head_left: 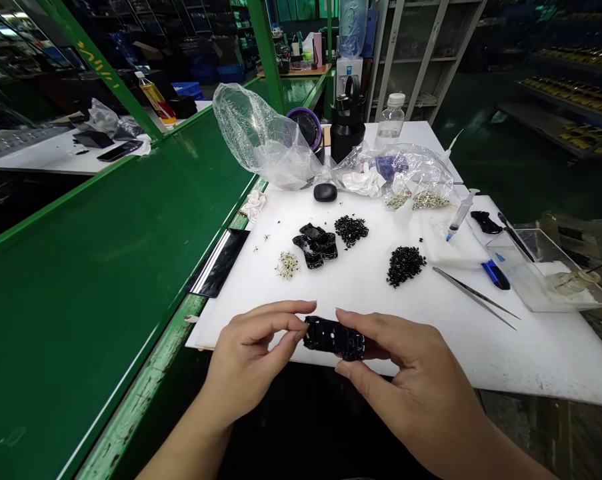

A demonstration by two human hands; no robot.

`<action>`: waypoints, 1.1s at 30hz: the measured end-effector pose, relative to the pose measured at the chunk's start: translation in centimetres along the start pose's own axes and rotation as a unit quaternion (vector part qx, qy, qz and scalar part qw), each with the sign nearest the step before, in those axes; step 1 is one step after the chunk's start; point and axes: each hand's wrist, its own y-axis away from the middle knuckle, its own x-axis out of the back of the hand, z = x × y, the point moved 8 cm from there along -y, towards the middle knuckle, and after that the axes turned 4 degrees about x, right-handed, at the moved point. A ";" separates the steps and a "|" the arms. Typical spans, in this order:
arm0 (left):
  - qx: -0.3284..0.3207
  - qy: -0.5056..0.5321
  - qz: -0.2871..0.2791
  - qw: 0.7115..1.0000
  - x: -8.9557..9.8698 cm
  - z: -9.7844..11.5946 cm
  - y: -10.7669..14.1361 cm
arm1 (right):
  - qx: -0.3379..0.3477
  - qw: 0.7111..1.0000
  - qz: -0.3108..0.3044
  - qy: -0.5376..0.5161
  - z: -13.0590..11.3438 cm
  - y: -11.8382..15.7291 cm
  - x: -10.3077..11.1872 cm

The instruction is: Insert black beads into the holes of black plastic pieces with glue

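My right hand (405, 360) grips a small, long black plastic part (333, 339) between thumb and fingers, above the near table edge. The part looks like a toy car chassis, with holes and raised details on the face turned up. At its left end, the thumb and index finger of my left hand (261, 347) are pinched together; whatever is between them is too small to make out. Beyond my hands lie a stack of glossy black plastic parts (317, 245), a pile of tiny pale pieces (287, 265) and two piles of small black pieces (405, 265) (351, 231).
Metal tweezers (473, 297), a blue-capped tool (495, 275) and a syringe (463, 213) lie to the right, near a clear tray (535, 303). Plastic bags (265, 143), a black flask (347, 127) and a bottle (391, 119) stand behind. A green bench (131, 213) borders the left.
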 end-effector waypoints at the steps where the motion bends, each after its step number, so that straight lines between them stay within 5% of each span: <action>1: 0.006 0.015 -0.002 1.000 0.0 -0.1 0.0 | 0.001 1.000 0.000 -0.005 -0.1 0.0 0.0; 4: 0.066 0.104 -0.015 0.992 -0.3 -1.1 0.0 | 0.012 1.000 0.000 -0.008 -0.5 -0.1 0.1; 11: 0.198 0.319 -0.045 0.926 -1.9 -2.9 0.2 | 0.098 0.992 -0.014 0.076 -1.9 0.4 -0.2; 33: 0.230 0.403 -0.036 0.885 -3.2 -4.2 0.1 | 0.166 0.978 -0.025 0.124 -2.5 1.0 -1.2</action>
